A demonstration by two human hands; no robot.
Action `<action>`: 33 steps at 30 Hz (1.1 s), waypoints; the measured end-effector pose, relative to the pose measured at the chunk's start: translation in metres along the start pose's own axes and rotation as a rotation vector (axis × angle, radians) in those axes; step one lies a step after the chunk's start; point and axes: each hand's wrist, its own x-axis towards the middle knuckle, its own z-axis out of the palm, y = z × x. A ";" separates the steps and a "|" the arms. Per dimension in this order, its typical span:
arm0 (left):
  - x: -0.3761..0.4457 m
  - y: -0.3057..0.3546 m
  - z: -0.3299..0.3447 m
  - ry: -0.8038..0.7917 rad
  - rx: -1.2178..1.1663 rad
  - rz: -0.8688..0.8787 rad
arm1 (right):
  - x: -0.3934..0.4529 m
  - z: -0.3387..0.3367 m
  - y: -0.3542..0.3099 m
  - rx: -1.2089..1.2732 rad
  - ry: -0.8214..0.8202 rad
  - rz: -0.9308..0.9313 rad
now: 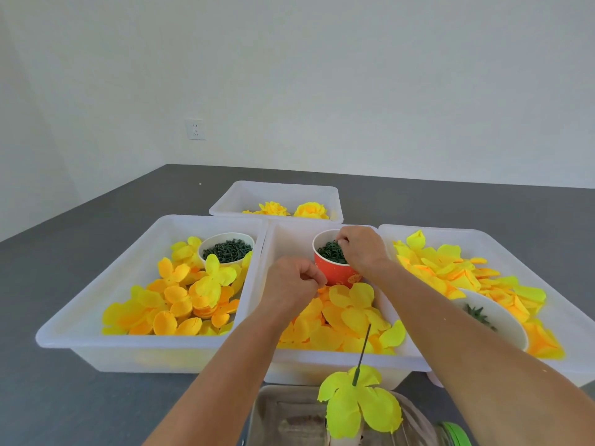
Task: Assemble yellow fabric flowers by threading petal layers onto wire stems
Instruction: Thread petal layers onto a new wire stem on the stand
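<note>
At nine o'clock, left bin (96,342): loose yellow petals (180,300), white cup (226,249) of dark green bits. Left hand (291,284) over the middle bin (322,365), fingers curled tight; whether it holds anything cannot be told. Right hand (362,249) at twelve o'clock, fingertips pinching into green pieces in the red cup (335,272). Wire stem (362,355) at six o'clock stands near upright, tip toward one o'clock, one petal layer (360,403) threaded at its base. Right bin (547,252) at three o'clock, petals partly hidden by the right forearm.
</note>
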 end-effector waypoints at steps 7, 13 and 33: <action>-0.003 0.003 -0.003 0.041 -0.028 0.011 | -0.025 -0.043 -0.015 0.807 0.025 0.318; -0.027 0.027 -0.015 0.063 -0.093 0.146 | -0.089 -0.098 -0.030 1.290 -0.136 0.364; -0.131 0.105 -0.017 0.234 -0.080 0.602 | -0.185 -0.148 -0.044 1.489 -0.025 -0.082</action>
